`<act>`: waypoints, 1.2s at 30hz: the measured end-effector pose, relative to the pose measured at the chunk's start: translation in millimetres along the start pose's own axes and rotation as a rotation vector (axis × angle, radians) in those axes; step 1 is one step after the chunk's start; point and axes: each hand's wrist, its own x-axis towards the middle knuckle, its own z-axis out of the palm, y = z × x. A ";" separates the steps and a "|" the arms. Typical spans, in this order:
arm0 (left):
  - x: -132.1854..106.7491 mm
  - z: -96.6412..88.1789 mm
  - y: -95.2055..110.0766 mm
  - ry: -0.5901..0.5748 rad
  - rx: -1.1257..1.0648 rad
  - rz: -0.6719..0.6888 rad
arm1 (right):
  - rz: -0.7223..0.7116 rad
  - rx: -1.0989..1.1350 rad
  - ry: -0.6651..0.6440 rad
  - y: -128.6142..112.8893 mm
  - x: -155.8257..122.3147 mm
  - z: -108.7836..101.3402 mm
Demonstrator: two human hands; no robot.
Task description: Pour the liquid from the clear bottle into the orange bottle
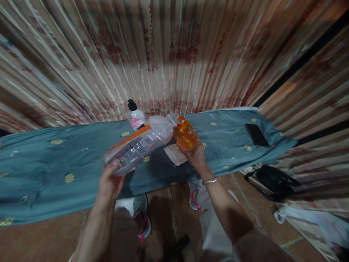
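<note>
My left hand [110,182] is closed around the base of a large clear plastic bottle [136,149] with an orange-edged label and a barcode. The bottle tilts, its uncapped mouth up and to the right. In my right hand [195,154] is a smaller orange bottle [184,134], gripped near its base, its open neck upward. The two mouths are close together; whether they touch I cannot tell. Liquid passing between them cannot be made out. Below the orange bottle a pale cloth or paper piece [176,155] lies on the table.
A clear bottle with a black cap and pink label [135,116] stands at the back of the cloth-covered table [89,171]. A phone [256,135] lies at the right end. On the tiled floor is a black bag [275,180]. A pleated curtain [163,54] hangs behind.
</note>
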 end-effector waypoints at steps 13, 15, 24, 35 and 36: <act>-1.3 3.1 4.7 -0.043 -0.002 0.061 | -0.003 0.006 -0.014 0.3 -0.2 -1.7; -1.3 3.1 4.9 -0.071 -0.008 0.076 | -0.001 0.004 -0.028 -0.4 0.1 -2.4; 2.2 -8.1 7.8 -0.110 0.009 0.079 | 0.007 0.013 -0.041 -0.4 0.2 -2.2; -0.7 -11.5 8.6 -0.088 0.051 0.102 | 0.006 -0.005 -0.024 -5.9 -0.1 -2.7; -1.4 -9.5 9.2 -0.086 0.043 0.106 | 0.004 -0.007 -0.023 -5.7 0.0 -2.6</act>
